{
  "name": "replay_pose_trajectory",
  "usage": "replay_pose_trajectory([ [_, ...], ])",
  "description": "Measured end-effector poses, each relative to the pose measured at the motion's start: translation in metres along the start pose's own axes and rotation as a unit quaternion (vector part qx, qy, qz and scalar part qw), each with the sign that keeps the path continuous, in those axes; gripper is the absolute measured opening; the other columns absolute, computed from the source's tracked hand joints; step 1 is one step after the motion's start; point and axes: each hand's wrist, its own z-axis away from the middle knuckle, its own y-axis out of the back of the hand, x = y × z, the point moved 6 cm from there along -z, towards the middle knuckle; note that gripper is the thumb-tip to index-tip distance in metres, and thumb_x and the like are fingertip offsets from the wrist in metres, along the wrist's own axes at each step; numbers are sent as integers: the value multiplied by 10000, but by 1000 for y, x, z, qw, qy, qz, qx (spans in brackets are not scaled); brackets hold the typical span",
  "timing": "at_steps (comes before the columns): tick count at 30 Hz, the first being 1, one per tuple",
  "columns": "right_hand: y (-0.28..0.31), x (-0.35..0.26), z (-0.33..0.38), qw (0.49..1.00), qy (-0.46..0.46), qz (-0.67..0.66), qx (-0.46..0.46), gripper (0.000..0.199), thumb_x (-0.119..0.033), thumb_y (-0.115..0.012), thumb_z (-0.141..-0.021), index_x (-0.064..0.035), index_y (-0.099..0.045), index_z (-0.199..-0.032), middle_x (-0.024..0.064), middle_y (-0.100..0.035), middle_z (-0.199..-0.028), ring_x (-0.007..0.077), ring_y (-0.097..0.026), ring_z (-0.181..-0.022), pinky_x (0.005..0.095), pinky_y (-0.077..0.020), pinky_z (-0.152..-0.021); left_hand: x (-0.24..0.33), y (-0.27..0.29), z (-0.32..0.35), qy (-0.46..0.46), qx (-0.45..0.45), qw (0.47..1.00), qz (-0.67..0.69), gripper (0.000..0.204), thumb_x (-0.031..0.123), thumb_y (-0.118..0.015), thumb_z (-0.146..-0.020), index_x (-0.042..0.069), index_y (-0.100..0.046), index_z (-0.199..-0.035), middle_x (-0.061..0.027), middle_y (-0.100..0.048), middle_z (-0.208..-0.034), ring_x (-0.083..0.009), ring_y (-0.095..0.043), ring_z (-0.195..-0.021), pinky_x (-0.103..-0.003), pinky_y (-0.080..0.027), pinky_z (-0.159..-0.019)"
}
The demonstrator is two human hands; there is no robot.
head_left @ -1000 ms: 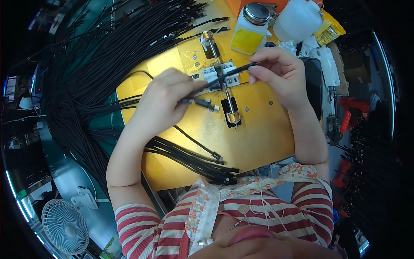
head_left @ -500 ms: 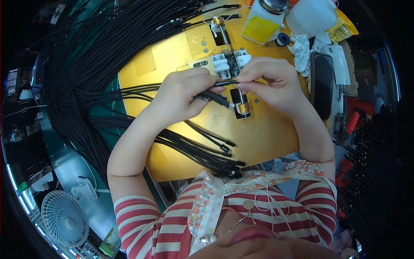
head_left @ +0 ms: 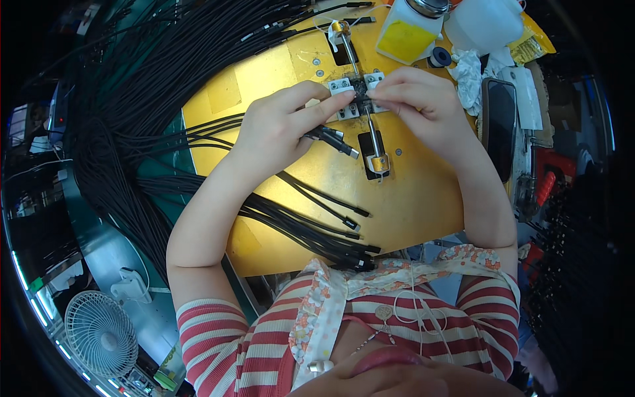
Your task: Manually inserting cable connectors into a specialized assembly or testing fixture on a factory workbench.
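Observation:
Several black cables run into my left hand [head_left: 276, 129], which is closed round them; their connector ends [head_left: 340, 141] stick out below its fingers. My left index finger is stretched to the white clamp blocks [head_left: 339, 85] of a small fixture on the golden plate [head_left: 417, 198]. Opposite, my right hand [head_left: 426, 104] is pinched at the fixture's dark middle [head_left: 360, 86]; a cable between its fingertips is mostly hidden. Metal rods with brass-coloured ends [head_left: 377, 163] reach the fixture from near and far sides.
A thick bundle of black cables [head_left: 126, 159] lies left; more cable ends [head_left: 331, 241] rest near my body. At the right are a phone [head_left: 497, 129], crumpled tissue [head_left: 467, 79], a yellow-labelled bottle [head_left: 405, 36] and a white container [head_left: 483, 26]. A fan [head_left: 102, 334] stands lower left.
Both hands have moved slightly away from my body, up to the white clamp blocks. The cable stretched between them has gone from in front of the fixture to its middle.

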Motion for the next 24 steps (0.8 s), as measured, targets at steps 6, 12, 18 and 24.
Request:
replay_pose_trajectory([
  [6, -6, 16, 1, 997, -62, 53, 14, 75, -15, -680, -784, 7, -673, -856, 69, -601, -826, 218, -608, -723, 298, -487, -645, -2, -9, 1, -8, -56, 991, -117, 498, 16, -677, -673, 139, -651, -1155, -6, -575, -882, -159, -617, -719, -283, -513, -576],
  [12, -7, 15, 0, 995, -71, 69, 15, 67, -29, -680, -791, 9, -675, -846, 72, -582, -812, 218, -599, -730, 305, -482, -652, -4, -11, 2, -13, -57, 989, -135, 429, 56, -645, -732, 138, -651, -1154, -8, -570, -893, -153, -619, -722, -282, -514, -581],
  [18, -7, 12, 2, 993, -57, 106, 9, 91, -30, -656, -808, 17, -667, -885, 79, -565, -843, 235, -598, -773, 314, -480, -683, -6, -18, 4, -18, -67, 989, -134, 423, 75, -636, -743, 129, -645, -1163, -8, -579, -897, -155, -624, -740, -280, -515, -595],
  [24, -10, -5, 4, 974, 15, 223, -44, 100, -29, -654, -798, -8, -666, -895, 78, -552, -847, 249, -573, -774, 356, -465, -705, -7, -17, 5, 0, -80, 989, -127, 416, 92, -655, -747, 129, -645, -1161, -13, -583, -893, -163, -623, -742, -279, -513, -603],
])
